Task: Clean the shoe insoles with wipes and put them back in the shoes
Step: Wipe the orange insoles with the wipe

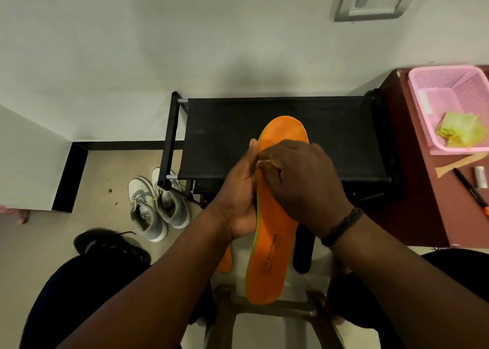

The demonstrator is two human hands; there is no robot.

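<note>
Head view, person seated, both bare forearms reaching forward over the lap.

Left hand (239, 190): palm up under the left edge of the orange insole (272, 242), thumb raised along that edge near the forefoot. Grip closed round the insole, cradling it from below and from the side.

Right hand (301, 179): laid over the insole's middle, fingers curled down. A small pale wipe (266, 162) showed at the fingertips, pinched against the insole's surface. Grip closed on the wipe. A dark band sat on the right wrist.

The insole was held in the air, toe end pointing away over the black shoe rack (264, 126), heel end near the person's knees. Printed lettering ran along the heel half; too blurred to read.

A second orange insole (225, 262) lay lower down, mostly hidden behind the left forearm. A dark insole-shaped piece (304, 250) lay just right of the held insole, partly covered by the right wrist.

On the floor, left of the rack: a pair of grey and white sneakers (156, 205), side by side and touching the rack's leg. A black shoe (111, 242) lay nearer the person, beside the left knee.

To the right, a dark red surface (423, 190) carried a pink basket (449, 105) holding crumpled yellow-green wipes (461, 131). A marker (471, 190) lay near the basket.
</note>
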